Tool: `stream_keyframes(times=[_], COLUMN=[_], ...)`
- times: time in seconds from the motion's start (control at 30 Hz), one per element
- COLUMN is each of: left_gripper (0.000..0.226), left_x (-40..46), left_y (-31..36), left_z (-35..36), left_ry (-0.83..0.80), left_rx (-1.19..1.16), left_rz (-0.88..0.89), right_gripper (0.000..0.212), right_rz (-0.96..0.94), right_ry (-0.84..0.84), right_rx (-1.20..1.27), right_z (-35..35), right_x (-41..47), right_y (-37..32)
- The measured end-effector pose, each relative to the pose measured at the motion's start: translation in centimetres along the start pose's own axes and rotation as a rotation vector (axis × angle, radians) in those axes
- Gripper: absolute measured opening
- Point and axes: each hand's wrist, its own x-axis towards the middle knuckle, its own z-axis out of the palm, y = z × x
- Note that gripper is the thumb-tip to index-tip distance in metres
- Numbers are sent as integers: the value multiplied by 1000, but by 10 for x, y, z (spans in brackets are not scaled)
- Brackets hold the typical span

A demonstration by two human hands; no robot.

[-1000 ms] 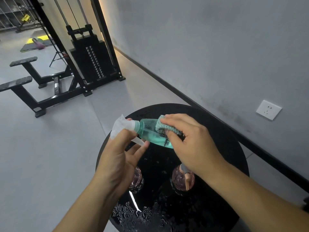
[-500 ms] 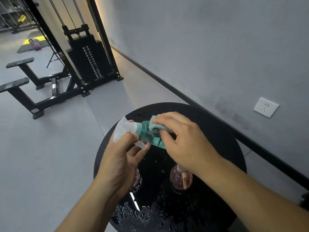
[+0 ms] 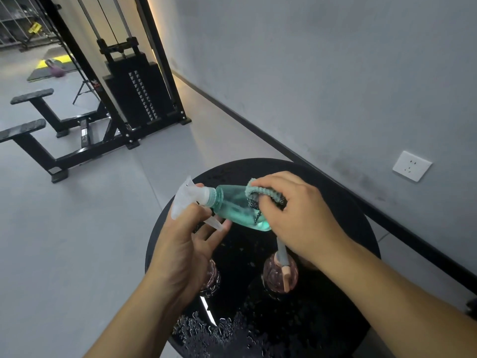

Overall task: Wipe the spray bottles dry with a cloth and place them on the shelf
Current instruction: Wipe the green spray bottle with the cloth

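Observation:
A teal spray bottle (image 3: pixel 232 206) lies sideways in the air above a round black table (image 3: pixel 343 202). My left hand (image 3: pixel 188 241) grips its clear white spray head (image 3: pixel 188 196). My right hand (image 3: pixel 294 218) pinches a teal cloth (image 3: pixel 260 189) and presses it round the bottle's body. Two pink spray bottles stand on the wet tabletop below: one (image 3: pixel 281 273) under my right wrist, the other (image 3: pixel 210 277) partly hidden behind my left hand.
Water drops cover the table's near part (image 3: pixel 211 332). A black cable weight machine (image 3: pixel 134 91) and benches stand on the grey floor to the far left. A grey wall with a white socket (image 3: pixel 412 165) runs along the right. No shelf is in view.
My right hand with the cloth has shifted slightly along the bottle's body while my left hand keeps holding the spray head. The view has tilted a little.

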Motion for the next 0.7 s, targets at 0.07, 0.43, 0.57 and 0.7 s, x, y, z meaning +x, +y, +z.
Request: stream_keyframes(times=[0.07,0.43,0.57,0.7], left_gripper=[42,56,56,49], left_x=[0,-2,-2,-1], left_y=[-2,5,5,7], left_z=[2,4,6,2], left_ry=[-1,94,109,117], left_rx=[7,-54,-68,-100], left_rz=[-1,5,4,12], right_gripper=[32,28,34,30], right_rz=[-38,45,-82,27], right_ry=[-34,52,-47,47], right_rx=[-6,25,17,11], right_z=[4,-5,0,-7], right_x=[-3,-1,-5,-1], right_y=[-2,6,-4,5])
